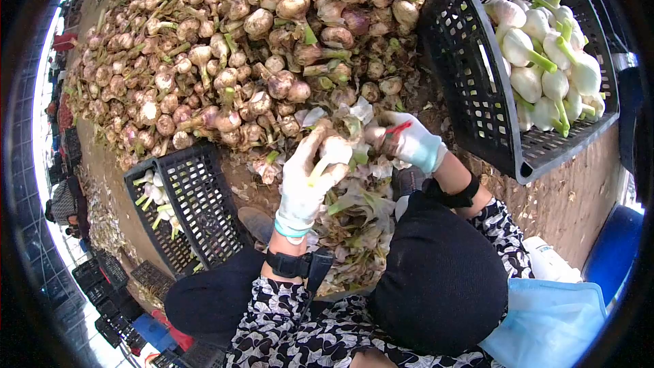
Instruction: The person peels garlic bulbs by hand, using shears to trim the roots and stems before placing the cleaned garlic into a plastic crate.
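My left hand (303, 187), in a white glove with a teal cuff, is closed around a peeled white garlic bulb (335, 152) with a short pale stem. Just to its right, my gloved right hand (414, 144) is curled with its fingertips close to the bulb. A thin red tool (399, 127) shows across those fingers; its working end is hidden. Loose papery skins (361, 206) lie heaped beneath both hands, between my knees. Right in front of them rises a big pile of unpeeled, soil-stained garlic (231, 61).
At the right a tilted black crate (470, 75) holds several clean white garlic bulbs (545, 61). Another black crate (204, 197) with some peeled garlic (158, 194) stands by my left knee. A light blue face mask (552, 320) and a blue container (613, 245) are at lower right.
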Demonstrator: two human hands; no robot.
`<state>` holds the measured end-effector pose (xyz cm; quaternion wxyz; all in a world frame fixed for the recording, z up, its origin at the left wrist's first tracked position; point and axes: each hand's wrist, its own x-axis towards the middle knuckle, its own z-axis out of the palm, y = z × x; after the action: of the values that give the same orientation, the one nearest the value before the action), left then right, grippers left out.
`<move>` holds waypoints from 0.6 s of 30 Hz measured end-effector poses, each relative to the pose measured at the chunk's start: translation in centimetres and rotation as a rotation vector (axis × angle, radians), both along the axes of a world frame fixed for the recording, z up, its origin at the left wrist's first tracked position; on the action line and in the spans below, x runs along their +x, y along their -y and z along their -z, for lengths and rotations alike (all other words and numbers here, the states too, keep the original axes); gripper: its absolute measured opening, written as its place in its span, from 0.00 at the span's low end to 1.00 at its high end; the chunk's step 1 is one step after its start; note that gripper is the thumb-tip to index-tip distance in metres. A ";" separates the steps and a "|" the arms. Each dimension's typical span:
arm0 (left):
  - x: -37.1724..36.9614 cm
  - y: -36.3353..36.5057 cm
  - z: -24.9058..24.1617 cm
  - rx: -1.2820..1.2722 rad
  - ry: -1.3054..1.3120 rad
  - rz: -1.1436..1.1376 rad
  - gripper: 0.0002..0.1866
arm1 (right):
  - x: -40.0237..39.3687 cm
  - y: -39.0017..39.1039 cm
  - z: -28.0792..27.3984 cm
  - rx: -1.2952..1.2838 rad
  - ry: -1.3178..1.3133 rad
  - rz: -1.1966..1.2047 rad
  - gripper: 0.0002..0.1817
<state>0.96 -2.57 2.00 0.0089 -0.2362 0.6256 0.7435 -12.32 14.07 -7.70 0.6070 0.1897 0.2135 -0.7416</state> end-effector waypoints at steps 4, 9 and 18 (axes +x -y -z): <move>-0.4 -0.4 0.1 0.038 -0.023 0.003 0.34 | 0.9 1.8 -5.4 0.317 -1.888 -0.007 0.11; -0.3 -0.2 -0.3 -0.058 0.033 -0.022 0.32 | -1.0 -0.4 -0.5 0.212 -0.657 0.137 0.16; 0.0 0.1 -0.2 0.099 0.071 0.002 0.34 | 0.8 0.8 -6.7 0.509 -1.399 -0.354 0.15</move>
<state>0.99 -2.65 2.18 0.0436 -0.2608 0.5875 0.7648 -11.49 13.29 -1.01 0.3776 -0.2273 0.7396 -0.5086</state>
